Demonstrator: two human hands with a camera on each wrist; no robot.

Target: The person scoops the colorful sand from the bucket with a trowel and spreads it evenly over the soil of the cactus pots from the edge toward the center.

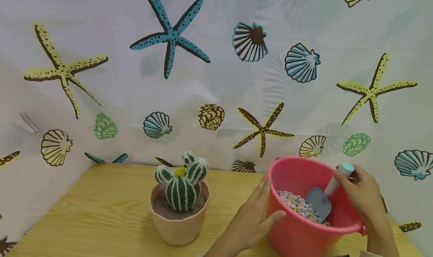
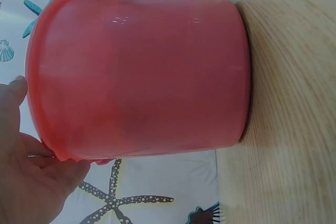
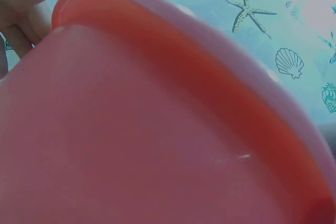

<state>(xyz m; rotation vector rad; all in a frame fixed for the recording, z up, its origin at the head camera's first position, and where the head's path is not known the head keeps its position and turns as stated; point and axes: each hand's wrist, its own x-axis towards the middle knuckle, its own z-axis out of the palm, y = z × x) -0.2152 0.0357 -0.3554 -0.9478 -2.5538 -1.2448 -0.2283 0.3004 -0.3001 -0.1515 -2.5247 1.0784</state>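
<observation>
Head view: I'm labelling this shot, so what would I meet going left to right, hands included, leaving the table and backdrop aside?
Cactus → left hand → bucket → right hand.

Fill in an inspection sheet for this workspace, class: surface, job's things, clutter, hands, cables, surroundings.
Surface: wood-grain table, its bare part visible at left.
Job's things: pink bucket containing multicoloured beads; scoop with its blade inside the bucket.
Clutter: potted cactus, standing left of the bucket.
Hands: left hand touches the bucket; right hand holds the scoop.
Cables: nothing seen.
Surroundings: pale backdrop printed with starfish and shells.
</observation>
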